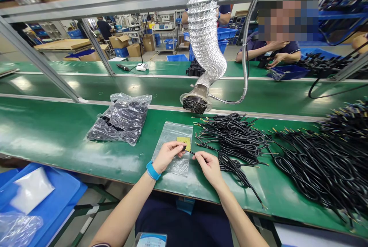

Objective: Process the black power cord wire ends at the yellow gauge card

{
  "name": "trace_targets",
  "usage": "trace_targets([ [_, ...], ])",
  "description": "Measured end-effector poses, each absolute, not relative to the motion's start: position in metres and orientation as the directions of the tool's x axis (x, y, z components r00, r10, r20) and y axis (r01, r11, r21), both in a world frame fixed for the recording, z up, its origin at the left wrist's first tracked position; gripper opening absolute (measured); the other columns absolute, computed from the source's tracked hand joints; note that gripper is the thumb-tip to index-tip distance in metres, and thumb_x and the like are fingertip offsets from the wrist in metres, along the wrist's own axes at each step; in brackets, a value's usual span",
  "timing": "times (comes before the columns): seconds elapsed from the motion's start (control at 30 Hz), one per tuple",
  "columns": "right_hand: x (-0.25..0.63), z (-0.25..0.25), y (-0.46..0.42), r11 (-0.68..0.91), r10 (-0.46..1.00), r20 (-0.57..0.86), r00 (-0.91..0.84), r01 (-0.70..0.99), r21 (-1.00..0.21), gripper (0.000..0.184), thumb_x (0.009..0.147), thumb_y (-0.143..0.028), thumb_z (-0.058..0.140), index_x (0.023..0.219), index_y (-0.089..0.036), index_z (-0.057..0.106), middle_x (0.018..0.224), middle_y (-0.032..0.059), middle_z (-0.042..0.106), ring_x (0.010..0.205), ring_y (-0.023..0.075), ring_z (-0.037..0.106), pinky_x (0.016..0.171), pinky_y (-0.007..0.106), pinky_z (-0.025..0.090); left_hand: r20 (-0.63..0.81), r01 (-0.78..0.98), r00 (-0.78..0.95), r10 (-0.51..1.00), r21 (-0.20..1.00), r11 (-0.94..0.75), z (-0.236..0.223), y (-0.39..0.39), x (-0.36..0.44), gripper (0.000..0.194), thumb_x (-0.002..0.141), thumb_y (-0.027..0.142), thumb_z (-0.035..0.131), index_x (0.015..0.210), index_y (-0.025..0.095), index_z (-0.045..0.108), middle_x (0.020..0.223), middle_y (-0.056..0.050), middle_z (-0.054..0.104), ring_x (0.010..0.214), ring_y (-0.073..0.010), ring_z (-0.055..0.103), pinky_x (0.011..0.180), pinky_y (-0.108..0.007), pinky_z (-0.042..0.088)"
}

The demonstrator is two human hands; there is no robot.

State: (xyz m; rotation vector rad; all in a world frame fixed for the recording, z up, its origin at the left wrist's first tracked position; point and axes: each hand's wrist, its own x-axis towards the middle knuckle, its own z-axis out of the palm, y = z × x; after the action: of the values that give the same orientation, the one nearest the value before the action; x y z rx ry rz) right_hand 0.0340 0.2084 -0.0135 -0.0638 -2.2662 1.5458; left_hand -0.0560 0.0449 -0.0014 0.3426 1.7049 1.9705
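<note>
My left hand [169, 155], with a blue wristband, pinches a small black piece at the end of a thin wire [188, 151]. My right hand [208, 164] pinches the same black cable a little to the right; the cable [238, 172] trails off toward the table's front edge. Both hands hover over a small clear plastic bag [175, 134] with a yellow label, lying flat on the green table [57, 135].
A clear bag of black parts [120, 118] lies to the left. Piles of black cables [235, 135] [324, 158] cover the right. A silver exhaust hose [201, 47] hangs over the table centre. Another person [270, 49] works across the belt. Blue bins [43, 193] sit lower left.
</note>
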Motion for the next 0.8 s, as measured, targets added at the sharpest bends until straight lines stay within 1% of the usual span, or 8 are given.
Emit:
trace_targets([
  [0.13,0.034,-0.015,0.21,0.356,0.269,0.272,-0.924,-0.167,-0.919,0.042,0.091,-0.046,0.049,0.066,-0.017,0.067,0.061,0.003,0.063,0.054,0.0144,0.053,0.051,0.024,0.041,-0.132,-0.19,-0.829,0.543,0.98,-0.052,0.0,0.044,-0.057,0.042,0.068,0.049,0.078,0.09,0.012,0.077,0.071,-0.007,0.072,0.059,-0.0134,0.06,0.062,-0.026,0.048],
  [0.27,0.034,-0.016,0.208,0.378,0.262,0.287,-0.922,-0.175,-0.909,0.041,0.091,-0.046,0.049,0.069,-0.017,0.068,0.061,0.003,0.064,0.053,0.0138,0.053,0.049,0.024,0.04,-0.12,-0.168,-0.833,0.541,0.985,-0.041,0.003,0.043,-0.057,0.045,0.068,0.051,0.078,0.091,0.012,0.077,0.073,-0.008,0.073,0.061,-0.0147,0.062,0.064,-0.027,0.05],
  [0.37,0.035,-0.015,0.205,0.43,0.244,0.337,-0.909,-0.21,-0.878,0.036,0.092,-0.042,0.051,0.073,-0.017,0.069,0.066,0.0043,0.066,0.056,0.0143,0.056,0.051,0.024,0.042,-0.116,-0.165,-0.842,0.527,0.985,-0.048,0.004,0.042,-0.056,0.047,0.068,0.052,0.078,0.092,0.013,0.076,0.075,-0.009,0.074,0.061,-0.0151,0.063,0.065,-0.028,0.052],
  [0.43,0.035,-0.014,0.203,0.465,0.235,0.377,-0.896,-0.237,-0.853,0.031,0.092,-0.038,0.052,0.081,-0.018,0.071,0.068,0.0043,0.066,0.056,0.0139,0.056,0.051,0.024,0.042,-0.106,-0.155,-0.853,0.512,0.987,-0.053,0.004,0.042,-0.056,0.047,0.067,0.052,0.079,0.092,0.013,0.076,0.075,-0.009,0.074,0.062,-0.0152,0.063,0.065,-0.028,0.052],
  [0.5,0.036,-0.015,0.202,0.506,0.225,0.413,-0.882,-0.256,-0.824,0.027,0.093,-0.036,0.052,0.089,-0.018,0.073,0.067,0.003,0.064,0.052,0.0124,0.053,0.047,0.023,0.04,-0.099,-0.145,-0.859,0.503,0.988,-0.053,0.003,0.042,-0.057,0.046,0.066,0.051,0.079,0.092,0.013,0.076,0.075,-0.008,0.074,0.063,-0.0153,0.064,0.066,-0.028,0.053],
  [0.57,0.036,-0.016,0.202,0.564,0.202,0.46,-0.865,-0.281,-0.776,0.026,0.093,-0.036,0.054,0.092,-0.019,0.073,0.065,0.002,0.061,0.05,0.0117,0.051,0.046,0.023,0.039,-0.093,-0.134,-0.858,0.504,0.99,-0.046,0.001,0.042,-0.057,0.045,0.066,0.051,0.08,0.091,0.013,0.076,0.074,-0.008,0.073,0.063,-0.0152,0.063,0.066,-0.028,0.053],
  [0.67,0.035,-0.017,0.201,0.635,0.156,0.533,-0.832,-0.329,-0.699,0.024,0.094,-0.033,0.054,0.09,-0.02,0.074,0.067,0.0032,0.063,0.056,0.0133,0.055,0.053,0.025,0.044,-0.088,-0.124,-0.848,0.523,0.992,-0.034,0.0,0.041,-0.056,0.044,0.067,0.05,0.079,0.092,0.014,0.076,0.073,-0.007,0.073,0.063,-0.0154,0.063,0.066,-0.029,0.053],
  [0.8,0.035,-0.018,0.2,0.652,0.169,0.588,-0.791,-0.357,-0.668,0.023,0.095,-0.028,0.052,0.095,-0.021,0.073,0.076,0.0052,0.065,0.066,0.0151,0.061,0.059,0.027,0.049,-0.104,-0.153,-0.801,0.59,0.988,-0.035,0.0,0.04,-0.053,0.044,0.067,0.047,0.08,0.094,0.013,0.074,0.072,-0.007,0.072,0.064,-0.0154,0.064,0.068,-0.029,0.053],
])
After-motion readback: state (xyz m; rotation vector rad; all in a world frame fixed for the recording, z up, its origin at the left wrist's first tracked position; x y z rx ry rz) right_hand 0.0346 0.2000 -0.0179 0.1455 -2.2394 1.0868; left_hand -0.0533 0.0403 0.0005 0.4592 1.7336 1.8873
